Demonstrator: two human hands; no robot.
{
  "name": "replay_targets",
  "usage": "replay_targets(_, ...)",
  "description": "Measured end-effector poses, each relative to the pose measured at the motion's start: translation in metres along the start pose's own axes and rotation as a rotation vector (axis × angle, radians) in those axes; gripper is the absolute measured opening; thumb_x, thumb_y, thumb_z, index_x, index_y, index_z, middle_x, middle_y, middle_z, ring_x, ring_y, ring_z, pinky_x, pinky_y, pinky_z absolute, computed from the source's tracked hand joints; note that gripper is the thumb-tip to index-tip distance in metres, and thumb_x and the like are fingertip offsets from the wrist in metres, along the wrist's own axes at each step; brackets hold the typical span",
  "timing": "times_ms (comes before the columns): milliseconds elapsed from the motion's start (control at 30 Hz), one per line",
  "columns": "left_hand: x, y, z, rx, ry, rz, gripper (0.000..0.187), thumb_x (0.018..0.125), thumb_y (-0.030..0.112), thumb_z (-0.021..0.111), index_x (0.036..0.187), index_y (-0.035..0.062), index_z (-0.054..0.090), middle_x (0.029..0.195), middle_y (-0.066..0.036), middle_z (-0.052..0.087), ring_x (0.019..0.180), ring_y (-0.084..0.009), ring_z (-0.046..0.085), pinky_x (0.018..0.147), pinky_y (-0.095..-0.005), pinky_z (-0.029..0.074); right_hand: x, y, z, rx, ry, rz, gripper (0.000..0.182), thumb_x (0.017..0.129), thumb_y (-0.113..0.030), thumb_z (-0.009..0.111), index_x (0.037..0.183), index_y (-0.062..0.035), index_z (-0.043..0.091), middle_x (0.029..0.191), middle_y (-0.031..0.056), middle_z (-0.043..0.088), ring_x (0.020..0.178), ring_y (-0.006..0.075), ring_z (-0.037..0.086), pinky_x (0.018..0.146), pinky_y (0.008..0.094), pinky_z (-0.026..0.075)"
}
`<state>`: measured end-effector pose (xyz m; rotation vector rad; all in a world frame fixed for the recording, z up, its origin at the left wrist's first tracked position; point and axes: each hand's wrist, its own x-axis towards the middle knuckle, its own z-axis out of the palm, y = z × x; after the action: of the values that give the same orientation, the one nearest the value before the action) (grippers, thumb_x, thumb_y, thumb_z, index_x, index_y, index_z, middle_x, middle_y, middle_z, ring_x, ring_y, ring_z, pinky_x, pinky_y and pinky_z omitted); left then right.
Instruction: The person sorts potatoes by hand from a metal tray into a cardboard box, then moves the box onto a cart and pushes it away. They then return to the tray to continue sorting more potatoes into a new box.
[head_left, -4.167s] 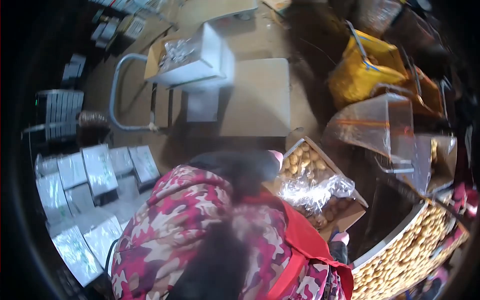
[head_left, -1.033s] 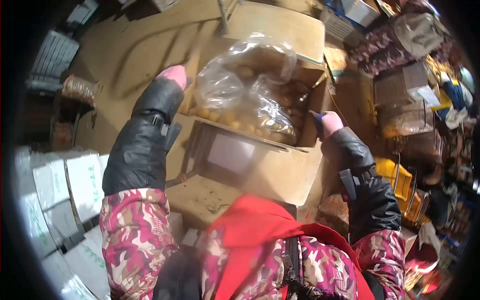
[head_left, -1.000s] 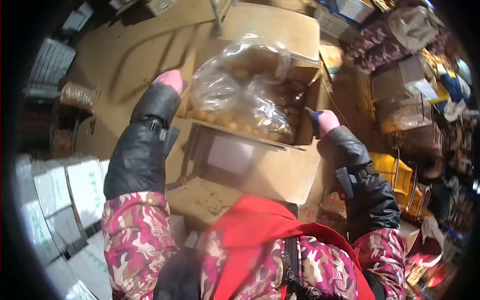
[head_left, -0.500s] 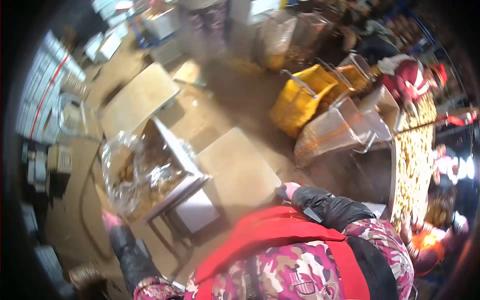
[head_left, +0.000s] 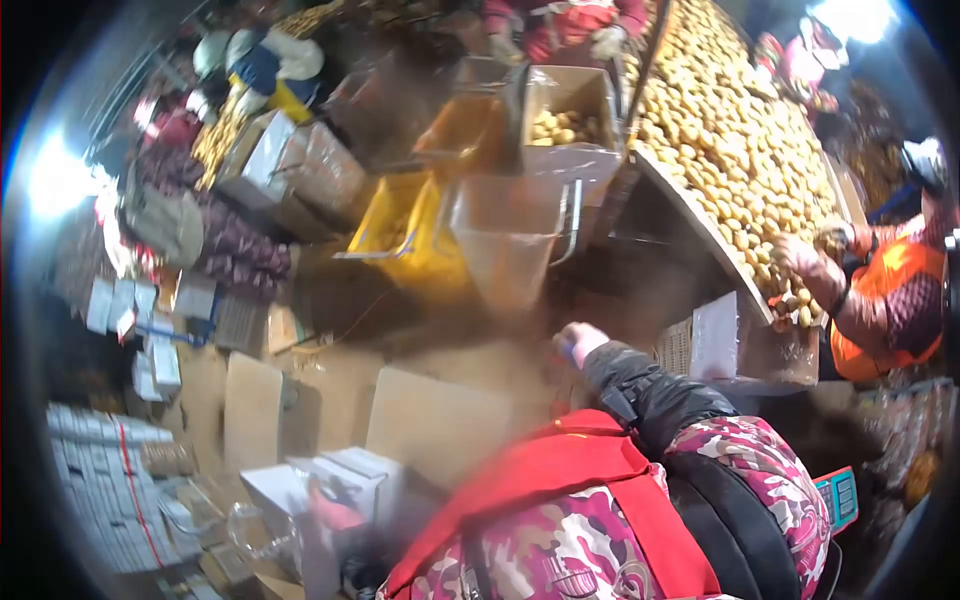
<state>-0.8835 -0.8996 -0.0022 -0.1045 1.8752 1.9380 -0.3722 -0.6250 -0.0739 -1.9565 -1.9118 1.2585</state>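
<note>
My right hand (head_left: 582, 343), in a pinkish glove, is stretched forward over the floor at mid-view. Its fingers are curled, with a small bluish patch at them that is too small to name. Low on the left, my left hand (head_left: 335, 508) is smeared by motion beside a white carton (head_left: 360, 482). Clear plastic lining (head_left: 255, 530) shows at the left of that carton. Between my hands lies a large tan flat-topped surface (head_left: 430, 420), partly hidden by my red apron.
A table heaped with potatoes (head_left: 730, 130) runs along the upper right, where a person in an orange vest (head_left: 890, 300) reaches in. A yellow bin (head_left: 410, 235), a clear-lined bin (head_left: 510, 235) and a box of potatoes (head_left: 570, 110) stand ahead. Stacked white cartons (head_left: 95, 490) line the left.
My view has swung to the right, so the potato table and bins now fill the upper middle. The open lined carton has slid to the lower left. My right hand reaches further forward.
</note>
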Motion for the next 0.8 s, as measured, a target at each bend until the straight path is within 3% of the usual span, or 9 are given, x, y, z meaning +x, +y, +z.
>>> replay_targets(67, -0.029, -0.051, 0.05, 0.029, -0.056, -0.059, 0.035, 0.097, 0.023, 0.06, 0.125, 0.0029, 0.063, 0.134, -0.01, 0.055, 0.118, -0.0221, 0.054, 0.098, -0.03, 0.051, 0.018, 0.051, -0.052, -0.122, 0.381, -0.045, 0.029, 0.09, -0.036, 0.066, 0.101, -0.0101, 0.072, 0.107, 0.0197, 0.068, 0.105, 0.0405, 0.064, 0.093, 0.0487, 0.051)
replay_targets(167, -0.064, -0.103, 0.109, 0.453, -0.389, -0.47, 0.032, 0.1, 0.015, 0.056, 0.127, -0.0008, 0.061, 0.109, -0.011, 0.067, 0.103, -0.0239, 0.064, 0.092, -0.0357, 0.051, 0.04, 0.148, -0.127, -0.355, 1.013, -0.1, 0.036, 0.088, -0.036, 0.07, 0.113, -0.0104, 0.067, 0.116, 0.0181, 0.067, 0.107, 0.0396, 0.063, 0.096, 0.052, 0.049)
replay_targets(233, -0.03, -0.167, 0.117, 0.847, -0.768, -0.225, 0.035, 0.1, 0.021, 0.055, 0.128, 0.0005, 0.062, 0.115, -0.015, 0.067, 0.106, -0.0253, 0.064, 0.094, -0.0376, 0.051, 0.041, 0.206, -0.179, -0.464, 1.115, 0.011, 0.045, 0.088, -0.037, 0.07, 0.123, -0.0098, 0.066, 0.133, 0.0174, 0.061, 0.123, 0.0374, 0.057, 0.104, 0.0501, 0.045)
replay_targets(267, -0.028, -0.185, 0.128, 0.889, -0.962, -0.081, 0.038, 0.099, 0.024, 0.057, 0.129, 0.0007, 0.062, 0.119, -0.018, 0.068, 0.11, -0.0277, 0.065, 0.097, -0.0384, 0.05, 0.035, 0.229, -0.196, -0.569, 1.115, 0.159, 0.05, 0.089, -0.041, 0.069, 0.128, -0.0097, 0.063, 0.139, 0.0168, 0.057, 0.13, 0.0362, 0.051, 0.109, 0.0526, 0.04)
replay_targets(300, -0.046, -0.186, 0.162, 0.786, -1.0, -0.276, 0.041, 0.096, 0.024, 0.061, 0.13, 0.0017, 0.062, 0.123, -0.02, 0.067, 0.114, -0.0305, 0.065, 0.1, -0.0388, 0.05, 0.022, 0.232, -0.217, -0.459, 1.006, 0.266, 0.06, 0.09, -0.044, 0.066, 0.138, -0.0105, 0.056, 0.146, 0.0164, 0.051, 0.136, 0.035, 0.046, 0.111, 0.0556, 0.035)
replay_targets(400, -0.137, -0.138, 0.277, 1.619, -1.337, 0.486, 0.044, 0.091, 0.029, 0.066, 0.128, 0.005, 0.064, 0.126, -0.022, 0.066, 0.121, -0.0351, 0.062, 0.102, -0.0398, 0.049, -0.011, 0.256, -0.247, -0.424, 0.72, 0.345, 0.076, 0.089, -0.049, 0.064, 0.152, -0.0131, 0.04, 0.152, 0.0121, 0.042, 0.136, 0.032, 0.043, 0.11, 0.0567, 0.033)
replay_targets(500, -0.163, -0.154, 0.333, 1.611, -1.39, 0.636, 0.044, 0.091, 0.033, 0.067, 0.126, 0.0075, 0.066, 0.125, -0.02, 0.067, 0.119, -0.0357, 0.063, 0.101, -0.04, 0.05, -0.022, 0.253, -0.255, -0.464, 0.634, 0.364, 0.08, 0.088, -0.05, 0.065, 0.154, -0.0133, 0.036, 0.151, 0.0104, 0.044, 0.135, 0.0305, 0.043, 0.107, 0.0596, 0.03)
replay_targets(667, -0.227, -0.171, 0.408, 1.597, -1.595, 0.681, 0.045, 0.093, 0.033, 0.066, 0.128, 0.0056, 0.065, 0.126, -0.02, 0.067, 0.121, -0.0344, 0.062, 0.103, -0.0403, 0.049, -0.022, 0.258, -0.266, -0.34, 0.51, 0.325, 0.079, 0.09, -0.047, 0.064, 0.156, -0.017, 0.033, 0.16, 0.0136, 0.034, 0.152, 0.0309, 0.023, 0.123, 0.0564, 0.014)
replay_targets(800, -0.261, -0.206, 0.459, 1.554, -1.82, 0.667, 0.047, 0.094, 0.036, 0.064, 0.128, 0.0032, 0.064, 0.126, -0.021, 0.066, 0.121, -0.0355, 0.062, 0.102, -0.0408, 0.049, -0.023, 0.271, -0.274, -0.288, 0.528, 0.237, 0.074, 0.091, -0.043, 0.064, 0.155, -0.02, 0.035, 0.159, 0.0148, 0.037, 0.151, 0.0348, 0.026, 0.123, 0.0569, 0.016)
